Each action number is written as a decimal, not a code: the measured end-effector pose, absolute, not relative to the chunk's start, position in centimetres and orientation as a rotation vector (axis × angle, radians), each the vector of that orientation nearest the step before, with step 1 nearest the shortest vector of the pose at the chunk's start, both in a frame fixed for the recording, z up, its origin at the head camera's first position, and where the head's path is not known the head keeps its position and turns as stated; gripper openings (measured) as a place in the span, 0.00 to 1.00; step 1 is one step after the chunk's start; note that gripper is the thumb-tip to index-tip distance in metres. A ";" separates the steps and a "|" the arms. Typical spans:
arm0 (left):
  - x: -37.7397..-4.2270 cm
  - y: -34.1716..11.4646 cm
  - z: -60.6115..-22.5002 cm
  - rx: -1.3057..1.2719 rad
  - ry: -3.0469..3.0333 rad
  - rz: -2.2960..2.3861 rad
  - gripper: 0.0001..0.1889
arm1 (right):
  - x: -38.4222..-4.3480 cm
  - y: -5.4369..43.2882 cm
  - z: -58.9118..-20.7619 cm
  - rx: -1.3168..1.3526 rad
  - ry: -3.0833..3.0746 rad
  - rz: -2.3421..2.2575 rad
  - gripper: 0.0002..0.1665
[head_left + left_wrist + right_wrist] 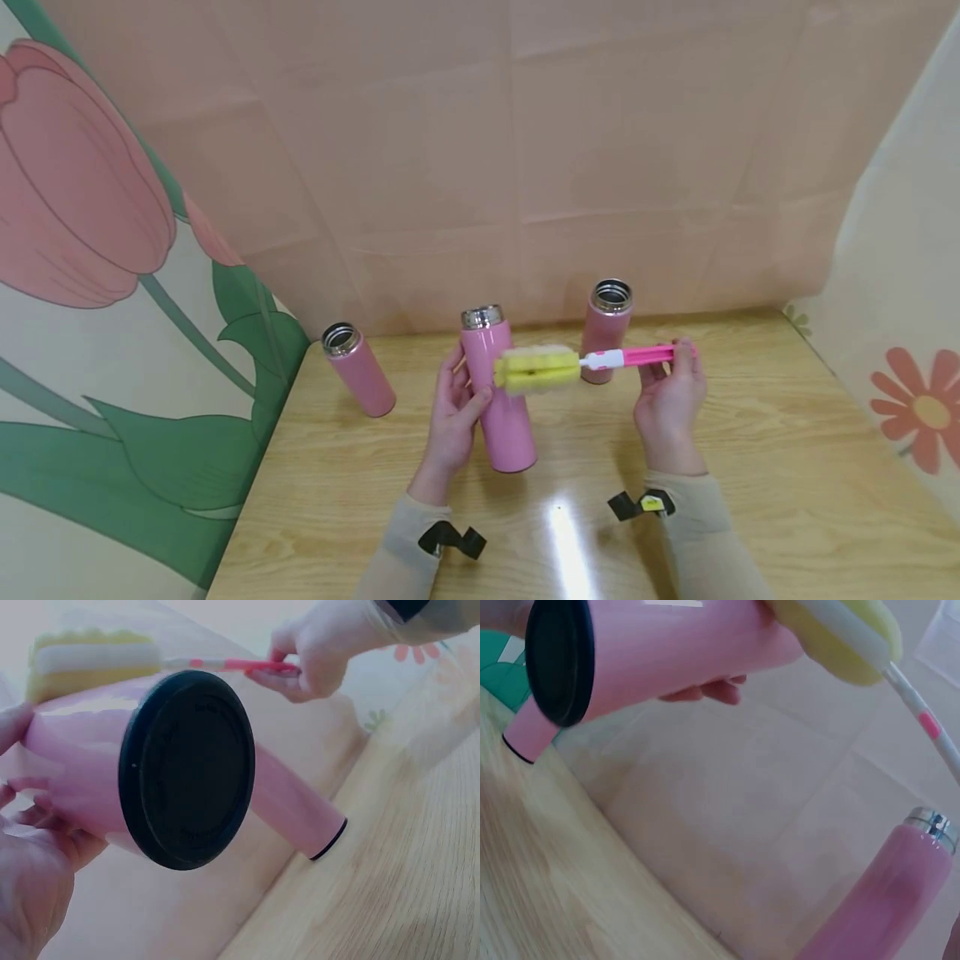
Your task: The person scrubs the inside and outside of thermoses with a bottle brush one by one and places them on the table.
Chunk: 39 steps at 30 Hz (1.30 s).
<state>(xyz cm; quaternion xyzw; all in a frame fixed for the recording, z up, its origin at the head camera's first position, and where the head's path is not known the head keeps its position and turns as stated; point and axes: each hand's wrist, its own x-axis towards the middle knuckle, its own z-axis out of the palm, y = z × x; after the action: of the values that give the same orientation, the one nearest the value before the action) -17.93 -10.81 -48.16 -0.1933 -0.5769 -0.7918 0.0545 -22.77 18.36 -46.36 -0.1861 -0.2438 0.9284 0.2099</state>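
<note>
My left hand (pixel 453 408) grips a pink bottle (pixel 507 433) around its side, lifted off the table and slightly tilted. Its steel mouth points up and away, and its dark base (pixel 191 769) faces the left wrist camera. In my right hand (pixel 672 404) is the pink handle (pixel 651 355) of a bottle brush, pinched near its end. The brush's yellow and white sponge head (pixel 537 370) points left and overlaps the bottle's side in the head view. Most of the right hand is outside the right wrist view.
Two more pink bottles without lids stand on the wooden table (pixel 322 500): one bottle (pixel 363 377) at the left, another bottle (pixel 600 333) at the back right, behind the brush. A beige cloth backdrop (pixel 450 167) rises along the far edge, with flower-printed panels on both sides.
</note>
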 end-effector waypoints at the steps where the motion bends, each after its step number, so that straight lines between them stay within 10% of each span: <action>1: -17.9 -10.8 -48.2 -0.599 -1.755 -2.400 0.38 | -22.7 18.4 -46.3 -0.518 -0.654 2.572 0.12; 39: -18.0 -10.7 -48.4 -0.566 -1.913 -2.411 0.49 | -21.6 16.6 -45.8 -0.438 -0.563 2.394 0.14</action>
<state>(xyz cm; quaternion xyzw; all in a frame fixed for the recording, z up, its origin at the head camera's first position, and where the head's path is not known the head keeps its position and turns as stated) -18.04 -10.71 -48.37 -0.1809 -0.6114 -0.7704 0.0061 -21.63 16.63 -45.76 -0.1664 -0.2138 0.9092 0.3161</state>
